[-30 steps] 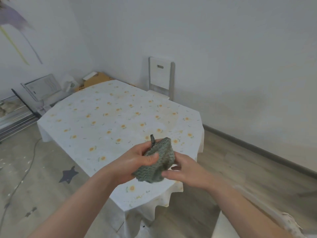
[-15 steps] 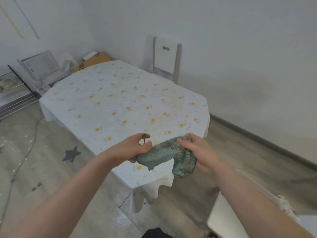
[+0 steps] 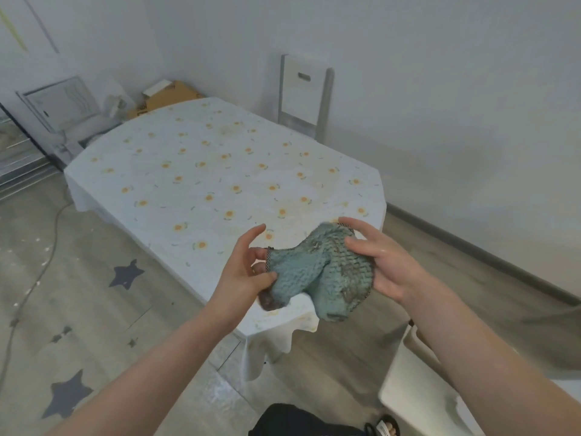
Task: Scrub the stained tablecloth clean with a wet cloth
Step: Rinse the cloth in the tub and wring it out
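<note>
Both hands hold the cloth (image 3: pixel 317 272) in the air over the near corner of the tablecloth (image 3: pixel 201 171): left hand (image 3: pixel 243 275) pinching its left edge, right hand (image 3: pixel 377 262) clasping its right side.

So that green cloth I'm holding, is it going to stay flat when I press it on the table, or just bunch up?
Probably bunch up. The green cloth sags and folds between the left hand and right hand, so it looks floppy. Its knobbly weave may drag on the tablecloth rather than slide. It likely weighs little, though wetness can't be judged.
</note>
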Motion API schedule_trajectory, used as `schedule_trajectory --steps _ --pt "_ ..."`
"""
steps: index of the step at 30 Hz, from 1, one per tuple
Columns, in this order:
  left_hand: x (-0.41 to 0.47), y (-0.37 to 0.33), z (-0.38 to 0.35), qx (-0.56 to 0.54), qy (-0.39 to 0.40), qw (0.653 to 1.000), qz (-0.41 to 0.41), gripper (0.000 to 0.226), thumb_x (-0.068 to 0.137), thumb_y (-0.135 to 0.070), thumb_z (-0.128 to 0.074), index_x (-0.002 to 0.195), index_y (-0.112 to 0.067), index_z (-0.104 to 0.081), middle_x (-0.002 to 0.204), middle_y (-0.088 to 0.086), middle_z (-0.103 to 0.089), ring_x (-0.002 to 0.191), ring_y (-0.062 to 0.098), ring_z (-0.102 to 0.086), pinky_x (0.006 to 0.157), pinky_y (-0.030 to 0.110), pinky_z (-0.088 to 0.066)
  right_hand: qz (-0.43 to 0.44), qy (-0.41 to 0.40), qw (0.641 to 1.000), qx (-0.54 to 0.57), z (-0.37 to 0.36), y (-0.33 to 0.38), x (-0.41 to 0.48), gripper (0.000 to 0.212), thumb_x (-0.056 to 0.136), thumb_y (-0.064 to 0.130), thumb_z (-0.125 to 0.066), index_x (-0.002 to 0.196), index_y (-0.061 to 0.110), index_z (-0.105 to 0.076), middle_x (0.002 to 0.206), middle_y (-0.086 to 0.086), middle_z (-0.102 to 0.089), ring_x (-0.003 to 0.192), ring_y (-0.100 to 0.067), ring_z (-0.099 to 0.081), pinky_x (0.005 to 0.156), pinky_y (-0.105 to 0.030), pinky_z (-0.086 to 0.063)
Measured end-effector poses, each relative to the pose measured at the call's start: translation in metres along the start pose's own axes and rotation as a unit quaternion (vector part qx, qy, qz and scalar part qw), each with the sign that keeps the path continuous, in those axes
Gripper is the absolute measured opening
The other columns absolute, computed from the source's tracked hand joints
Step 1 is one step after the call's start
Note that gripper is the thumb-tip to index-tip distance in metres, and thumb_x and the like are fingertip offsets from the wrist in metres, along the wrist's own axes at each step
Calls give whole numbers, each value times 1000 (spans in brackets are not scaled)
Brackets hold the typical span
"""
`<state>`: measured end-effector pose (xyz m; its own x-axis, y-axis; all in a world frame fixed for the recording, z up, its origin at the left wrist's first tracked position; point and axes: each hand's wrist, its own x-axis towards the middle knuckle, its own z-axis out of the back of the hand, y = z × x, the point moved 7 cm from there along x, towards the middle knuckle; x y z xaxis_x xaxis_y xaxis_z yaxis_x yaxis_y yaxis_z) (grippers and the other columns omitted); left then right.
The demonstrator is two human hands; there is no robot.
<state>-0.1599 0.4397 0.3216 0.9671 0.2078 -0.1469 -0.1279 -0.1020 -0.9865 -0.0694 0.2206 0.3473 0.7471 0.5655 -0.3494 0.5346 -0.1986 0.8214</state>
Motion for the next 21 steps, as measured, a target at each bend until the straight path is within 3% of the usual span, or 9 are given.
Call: schedule_trajectory --steps 3,6,8,10,13,15,17,19,21 --pt "10 2 8 -21 20 999 40 56 88 11 -63 120 -34 -71 118 10 -66 87 20 -66 68 35 -56 9 -47 994 -102 14 5 -6 52 92 -5 -62 134 26 -61 117 -21 -71 109 -35 -69 93 -47 -57" --pt "12 5 8 40 57 996 52 34 80 1 -80 104 -23 -80 113 7 -76 94 23 -71 79 32 -59 3 -63 984 -165 22 1 -7 36 90 -8 -64 115 16 -75 117 -12 -73 107 -28 -71 92 -41 -57" --pt "10 7 6 138 63 987 50 42 76 -1 -88 107 -26 -78 109 0 -76 90 16 -73 74 26 -59 5 -80 977 -198 26 -3 -5 25 89 -6 -67 104 10 -78 113 -9 -74 107 -28 -70 94 -40 -56" --pt "14 6 1 268 74 960 15 53 72 -6 -91 116 -28 -72 120 -7 -63 93 10 -68 73 17 -56 19 -87 975 -205 28 -1 -5 19 86 -2 -72 98 12 -80 108 -6 -76 104 -27 -71 91 -36 -56" --pt "21 5 -4 408 81 908 -45 53 78 -13 -87 126 -26 -69 120 -7 -49 98 5 -57 75 3 -43 25 -46 965 -258 21 4 -10 33 76 5 -83 105 19 -79 112 3 -75 106 -19 -70 92 -33 -56" --pt "25 1 -2 459 66 883 -71 39 86 -12 -80 123 -20 -73 117 -6 -49 97 10 -55 74 3 -39 13 -28 923 -383 18 5 -12 44 70 11 -90 109 27 -78 111 11 -74 105 -8 -68 94 -26 -53" --pt "29 -2 -1 509 73 853 -84 27 95 -11 -67 120 -18 -75 118 -7 -48 95 12 -55 76 10 -37 -2 -41 841 -540 19 2 -10 49 69 14 -90 112 33 -76 111 18 -69 104 -1 -63 91 -20 -48" --pt "31 -2 -1 557 104 820 -83 23 102 -18 -55 113 -19 -76 124 -8 -48 91 11 -56 77 19 -39 -7 -64 760 -647 20 -2 -8 46 75 16 -85 116 32 -74 110 16 -61 102 -6 -57 83 -18 -44" --pt "30 -1 -3 598 146 784 -81 30 107 -27 -47 104 -20 -76 130 -11 -48 99 10 -54 81 24 -39 -5 -74 726 -683 23 -8 -7 30 83 20 -78 111 29 -75 102 15 -59 97 -8 -55 70 -12 -39"
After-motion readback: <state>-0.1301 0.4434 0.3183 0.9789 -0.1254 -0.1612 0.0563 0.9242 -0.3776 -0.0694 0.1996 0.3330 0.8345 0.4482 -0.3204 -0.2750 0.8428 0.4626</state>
